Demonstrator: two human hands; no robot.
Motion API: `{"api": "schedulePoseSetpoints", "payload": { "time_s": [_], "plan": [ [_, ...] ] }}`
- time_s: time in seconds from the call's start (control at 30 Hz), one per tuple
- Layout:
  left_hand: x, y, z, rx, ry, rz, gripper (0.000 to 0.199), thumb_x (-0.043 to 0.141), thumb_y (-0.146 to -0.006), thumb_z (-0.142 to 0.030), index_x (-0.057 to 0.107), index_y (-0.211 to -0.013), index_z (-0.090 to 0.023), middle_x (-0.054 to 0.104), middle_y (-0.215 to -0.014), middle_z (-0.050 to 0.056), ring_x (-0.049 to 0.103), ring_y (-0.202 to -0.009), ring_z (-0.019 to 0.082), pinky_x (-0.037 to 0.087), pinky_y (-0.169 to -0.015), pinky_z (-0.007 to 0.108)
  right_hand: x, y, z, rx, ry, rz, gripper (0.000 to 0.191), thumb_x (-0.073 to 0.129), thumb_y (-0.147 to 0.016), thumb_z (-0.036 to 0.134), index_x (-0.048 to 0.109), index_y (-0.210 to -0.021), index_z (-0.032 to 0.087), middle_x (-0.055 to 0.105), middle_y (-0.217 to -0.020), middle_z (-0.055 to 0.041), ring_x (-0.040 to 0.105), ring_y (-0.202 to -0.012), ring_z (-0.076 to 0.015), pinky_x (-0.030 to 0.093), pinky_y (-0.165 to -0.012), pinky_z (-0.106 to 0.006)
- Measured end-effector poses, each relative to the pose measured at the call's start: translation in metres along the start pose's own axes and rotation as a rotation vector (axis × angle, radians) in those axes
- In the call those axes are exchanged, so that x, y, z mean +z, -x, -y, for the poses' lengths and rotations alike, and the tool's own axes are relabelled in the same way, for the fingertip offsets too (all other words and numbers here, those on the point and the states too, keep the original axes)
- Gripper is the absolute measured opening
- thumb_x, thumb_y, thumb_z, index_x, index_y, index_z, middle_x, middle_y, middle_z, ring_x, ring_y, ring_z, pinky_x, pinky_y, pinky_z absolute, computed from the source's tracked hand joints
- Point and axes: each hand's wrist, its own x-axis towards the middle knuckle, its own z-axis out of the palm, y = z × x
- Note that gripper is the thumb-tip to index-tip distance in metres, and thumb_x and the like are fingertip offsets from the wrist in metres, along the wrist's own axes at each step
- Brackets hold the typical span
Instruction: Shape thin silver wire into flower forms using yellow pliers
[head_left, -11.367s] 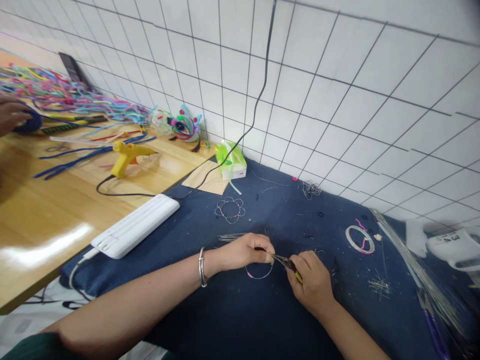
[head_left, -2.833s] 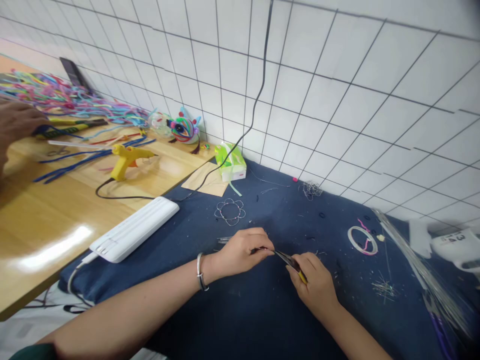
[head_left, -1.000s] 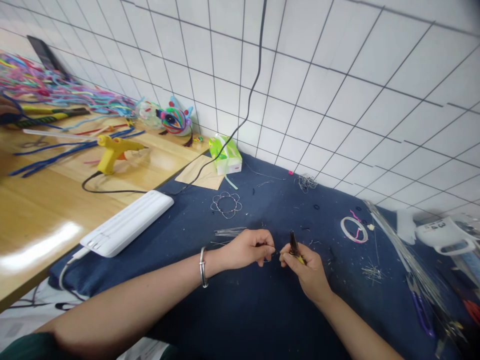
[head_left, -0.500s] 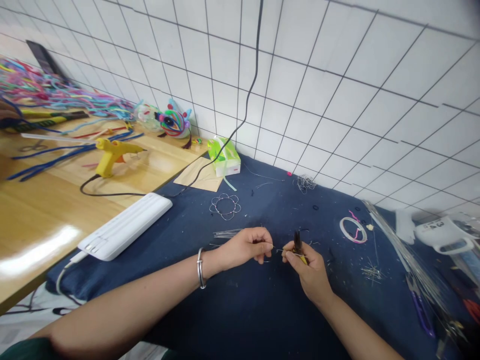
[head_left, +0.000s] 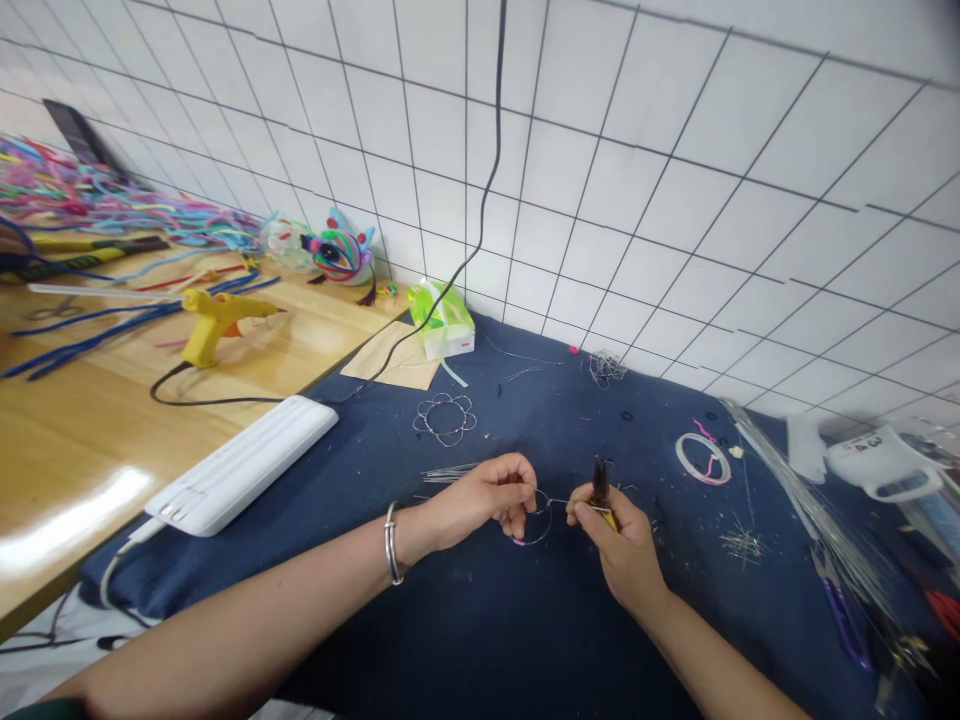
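Note:
Between my two hands is a thin wire bent into loops (head_left: 547, 528), with a small pink patch at its lower left. My left hand (head_left: 502, 497), with a silver bangle at the wrist, is closed on the looped end of the wire. My right hand (head_left: 616, 532) pinches the straight end between thumb and finger. Pliers (head_left: 600, 483) with dark jaws and a bit of yellow handle are tucked in that same hand, jaws pointing up. A flower-shaped wire piece (head_left: 445, 419) lies on the dark blue cloth (head_left: 525, 620) beyond my left hand.
Straight wire pieces (head_left: 446, 474) lie beside my left hand. A white power strip (head_left: 244, 465) and yellow glue gun (head_left: 217, 322) are at left. To the right are a ring-shaped coil (head_left: 702, 459), cut wire bits (head_left: 742, 545), long wires (head_left: 802, 490) and purple-handled scissors (head_left: 846, 620).
The wire loops below my left fingers now show more clearly, with a longer stretch of wire between my hands. The whole view has shifted slightly; both hands keep their grips.

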Motion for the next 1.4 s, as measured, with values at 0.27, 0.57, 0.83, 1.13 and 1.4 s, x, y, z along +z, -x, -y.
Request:
{"api": "schedulePoseSetpoints", "payload": {
  "time_s": [0.27, 0.57, 0.83, 1.13, 1.4],
  "plan": [
    [0.004, 0.0, -0.004, -0.018, -0.013, 0.137, 0.029, 0.054, -0.076, -0.016, 0.048, -0.104, -0.019, 0.055, -0.085, 0.002, 0.055, -0.061, 0.009, 0.046, -0.061, 0.027, 0.001, -0.003, -0.001, 0.084, -0.101, -0.007, 0.014, 0.055, -0.08, 0.034, 0.058, -0.085, 0.02, 0.057, -0.076, -0.0008, 0.052, -0.069, -0.0129, 0.04, -0.068, -0.028],
    [0.004, 0.001, -0.004, 0.025, -0.167, 0.192, 0.037, 0.053, -0.068, -0.002, 0.053, -0.102, -0.018, 0.055, -0.082, 0.0, 0.049, -0.07, 0.008, 0.037, -0.062, 0.021, 0.001, -0.005, 0.0, 0.136, -0.236, 0.0, 0.015, 0.056, -0.08, 0.033, 0.057, -0.085, 0.019, 0.057, -0.076, -0.0014, 0.051, -0.067, -0.0124, 0.039, -0.066, -0.027],
    [0.003, 0.0, 0.0, -0.019, -0.066, 0.155, 0.027, 0.055, -0.069, -0.006, 0.053, -0.095, -0.015, 0.06, -0.074, 0.002, 0.056, -0.072, 0.012, 0.043, -0.072, 0.029, 0.0, -0.005, 0.0, 0.131, -0.19, -0.022, 0.017, 0.056, -0.08, 0.036, 0.057, -0.084, 0.019, 0.055, -0.074, -0.0011, 0.051, -0.069, -0.0132, 0.04, -0.068, -0.028],
    [0.006, 0.002, -0.004, -0.004, -0.102, 0.154, 0.014, 0.063, -0.068, -0.01, 0.056, -0.08, -0.013, 0.057, -0.076, 0.0, 0.051, -0.067, 0.007, 0.04, -0.065, 0.021, 0.003, -0.004, 0.0, 0.141, -0.189, -0.006, 0.019, 0.056, -0.079, 0.038, 0.057, -0.084, 0.019, 0.055, -0.074, -0.0009, 0.052, -0.069, -0.013, 0.04, -0.067, -0.027],
    [0.008, -0.004, 0.01, 0.033, 0.019, 0.006, 0.026, 0.069, -0.064, -0.016, 0.046, -0.075, -0.015, 0.055, -0.076, -0.001, 0.051, -0.058, 0.007, 0.04, -0.053, 0.021, 0.01, -0.002, 0.004, 0.155, -0.157, 0.031, 0.023, 0.057, -0.077, 0.041, 0.058, -0.083, 0.019, 0.057, -0.072, -0.0015, 0.052, -0.069, -0.0143, 0.041, -0.069, -0.029]
  ]
}}
